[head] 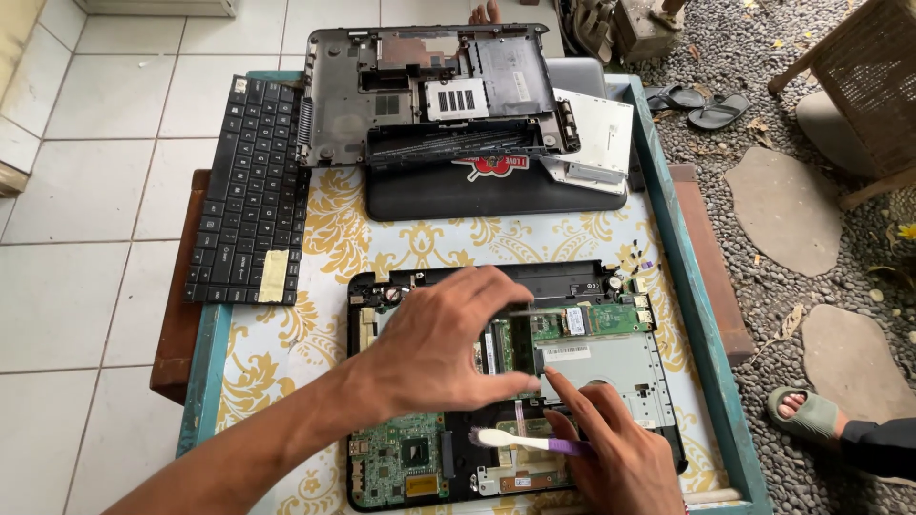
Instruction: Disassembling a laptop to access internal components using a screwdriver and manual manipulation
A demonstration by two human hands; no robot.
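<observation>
An opened laptop base (611, 381) with its green circuit board (396, 463) exposed lies on the table in front of me. My left hand (444, 343) hovers over its middle, fingers spread and curved down toward the memory slot area (549, 329), touching the board with thumb and fingertips. My right hand (615, 458) holds a toothbrush (520, 441) with a white head and purple handle, bristles pointing left over the board, index finger stretched onto the metal plate (620, 367).
A detached black keyboard (250, 195) lies at the table's left edge. A bare laptop bottom case (429, 91) rests on a black lid (496, 195) at the back, beside a silver drive (596, 133). Small screws (634, 257) lie nearby. Another person's sandalled foot (811, 415) is at the right.
</observation>
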